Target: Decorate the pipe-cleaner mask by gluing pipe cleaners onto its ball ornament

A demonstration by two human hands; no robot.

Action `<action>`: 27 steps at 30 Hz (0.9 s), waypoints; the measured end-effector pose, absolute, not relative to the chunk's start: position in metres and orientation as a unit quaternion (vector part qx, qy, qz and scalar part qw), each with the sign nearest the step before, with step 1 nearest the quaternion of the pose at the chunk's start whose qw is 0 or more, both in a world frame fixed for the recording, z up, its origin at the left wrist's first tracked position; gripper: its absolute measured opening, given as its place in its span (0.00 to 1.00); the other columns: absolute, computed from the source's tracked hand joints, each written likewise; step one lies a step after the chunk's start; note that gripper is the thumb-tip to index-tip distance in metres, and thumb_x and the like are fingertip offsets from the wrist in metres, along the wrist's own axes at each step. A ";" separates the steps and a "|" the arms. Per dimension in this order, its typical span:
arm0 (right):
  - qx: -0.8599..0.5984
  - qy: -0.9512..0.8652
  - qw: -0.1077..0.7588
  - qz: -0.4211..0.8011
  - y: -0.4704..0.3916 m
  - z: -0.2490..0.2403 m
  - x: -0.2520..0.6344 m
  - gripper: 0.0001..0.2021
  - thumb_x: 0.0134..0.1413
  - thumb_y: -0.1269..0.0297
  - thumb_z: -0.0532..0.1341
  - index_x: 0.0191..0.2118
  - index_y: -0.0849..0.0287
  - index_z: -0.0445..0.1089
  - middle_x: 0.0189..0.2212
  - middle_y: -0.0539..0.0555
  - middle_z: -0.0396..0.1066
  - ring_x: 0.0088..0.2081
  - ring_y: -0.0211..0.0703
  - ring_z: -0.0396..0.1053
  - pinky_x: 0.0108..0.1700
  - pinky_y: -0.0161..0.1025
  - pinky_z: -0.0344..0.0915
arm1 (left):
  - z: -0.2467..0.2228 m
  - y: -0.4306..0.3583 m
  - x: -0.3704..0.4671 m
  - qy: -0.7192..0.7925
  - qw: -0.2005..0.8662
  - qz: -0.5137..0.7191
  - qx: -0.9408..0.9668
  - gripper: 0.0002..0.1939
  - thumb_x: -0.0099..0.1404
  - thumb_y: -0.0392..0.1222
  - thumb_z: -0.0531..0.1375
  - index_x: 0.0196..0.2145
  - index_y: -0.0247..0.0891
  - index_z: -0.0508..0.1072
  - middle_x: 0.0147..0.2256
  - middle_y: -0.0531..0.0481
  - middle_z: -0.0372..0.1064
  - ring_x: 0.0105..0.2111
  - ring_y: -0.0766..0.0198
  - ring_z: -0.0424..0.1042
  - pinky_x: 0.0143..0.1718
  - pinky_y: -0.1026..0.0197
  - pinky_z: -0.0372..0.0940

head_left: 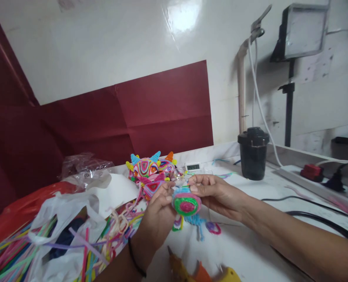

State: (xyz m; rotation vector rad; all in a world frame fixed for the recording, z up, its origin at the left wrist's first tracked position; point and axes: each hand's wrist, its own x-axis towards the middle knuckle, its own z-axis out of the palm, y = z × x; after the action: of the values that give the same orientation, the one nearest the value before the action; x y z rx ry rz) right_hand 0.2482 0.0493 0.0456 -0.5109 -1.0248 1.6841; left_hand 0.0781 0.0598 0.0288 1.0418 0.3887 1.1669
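Between my two hands is a rounded pipe-cleaner craft piece (187, 204), with a pink centre, a green ring, a pink outer ring and light blue behind. My left hand (159, 209) grips its left side with thumb and fingers. At the upper right edge, my right hand (211, 192) pinches it between thumb and fingertips. Just below lie a light blue fuzzy piece (196, 222) and a small purple and pink coil (213, 228). Part of a green and yellow coil (177, 223) shows under the held piece. Colourful horned pipe-cleaner heads (146, 167) sit behind my hands.
A yellow glue gun (180, 268) with an orange trigger lies at the front edge. Loose pipe cleaners (12, 252) and a white plastic bag (65, 211) cover the left. On the right are a lidded black cup (253, 154), a power strip (306, 184) and cables.
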 end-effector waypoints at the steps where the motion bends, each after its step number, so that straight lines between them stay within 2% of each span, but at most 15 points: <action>1: -0.215 -0.430 0.523 0.704 0.050 0.046 0.249 0.14 0.31 0.71 0.76 0.27 0.63 0.73 0.22 0.48 0.73 0.25 0.33 0.69 0.31 0.31 0.65 | 0.030 0.060 0.077 0.162 0.712 0.513 0.452 0.15 0.52 0.34 0.58 0.39 0.39 0.70 0.34 0.47 0.69 0.33 0.59 0.70 0.35 0.58 0.64; 6: -0.244 -0.445 0.509 0.695 0.053 0.046 0.255 0.15 0.29 0.70 0.76 0.27 0.64 0.73 0.21 0.48 0.74 0.25 0.32 0.69 0.32 0.31 0.63 | 0.035 0.066 0.070 0.183 0.741 0.486 0.425 0.13 0.51 0.38 0.60 0.37 0.36 0.72 0.27 0.51 0.68 0.29 0.62 0.68 0.34 0.60 0.62; 12: -0.308 -0.478 0.475 0.671 0.053 0.048 0.259 0.15 0.26 0.70 0.76 0.26 0.64 0.73 0.20 0.46 0.71 0.24 0.32 0.66 0.32 0.32 0.60 | 0.043 0.066 0.068 0.320 0.596 0.443 0.589 0.11 0.56 0.41 0.63 0.38 0.37 0.74 0.32 0.50 0.71 0.33 0.64 0.68 0.35 0.63 0.60; 16: -0.330 -0.532 0.434 0.648 0.050 0.049 0.260 0.14 0.27 0.69 0.75 0.25 0.63 0.72 0.19 0.45 0.69 0.23 0.32 0.63 0.29 0.33 0.57 | 0.052 0.062 0.070 0.348 0.530 0.390 0.668 0.11 0.53 0.43 0.67 0.35 0.37 0.75 0.33 0.48 0.72 0.35 0.63 0.69 0.34 0.64 0.60; 19: -0.328 -0.555 0.420 0.639 0.047 0.051 0.260 0.15 0.25 0.68 0.76 0.24 0.63 0.71 0.20 0.44 0.68 0.24 0.32 0.63 0.30 0.33 0.56 | 0.057 0.061 0.070 0.354 0.541 0.348 0.679 0.14 0.50 0.44 0.69 0.32 0.37 0.73 0.28 0.51 0.70 0.25 0.68 0.67 0.23 0.67 0.57; 22: -0.336 -0.575 0.406 0.626 0.044 0.053 0.261 0.16 0.26 0.65 0.76 0.24 0.62 0.72 0.20 0.45 0.69 0.25 0.33 0.64 0.31 0.33 0.58 | 0.063 0.061 0.070 0.363 0.568 0.294 0.677 0.14 0.50 0.45 0.69 0.31 0.38 0.71 0.21 0.57 0.65 0.14 0.75 0.56 0.15 0.69 0.47; 27: -0.356 -0.584 0.401 0.609 0.045 0.055 0.264 0.15 0.24 0.67 0.75 0.23 0.61 0.72 0.19 0.44 0.69 0.24 0.33 0.63 0.31 0.33 0.58 | 0.068 0.061 0.074 0.368 0.611 0.267 0.648 0.16 0.47 0.42 0.71 0.31 0.34 0.73 0.23 0.55 0.66 0.14 0.78 0.53 0.13 0.70 0.45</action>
State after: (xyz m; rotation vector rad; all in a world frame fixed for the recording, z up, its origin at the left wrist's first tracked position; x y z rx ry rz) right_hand 0.2638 0.0455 0.0551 -0.8998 -1.4782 1.5413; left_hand 0.0737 0.0608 0.0684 1.4955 0.8492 0.6160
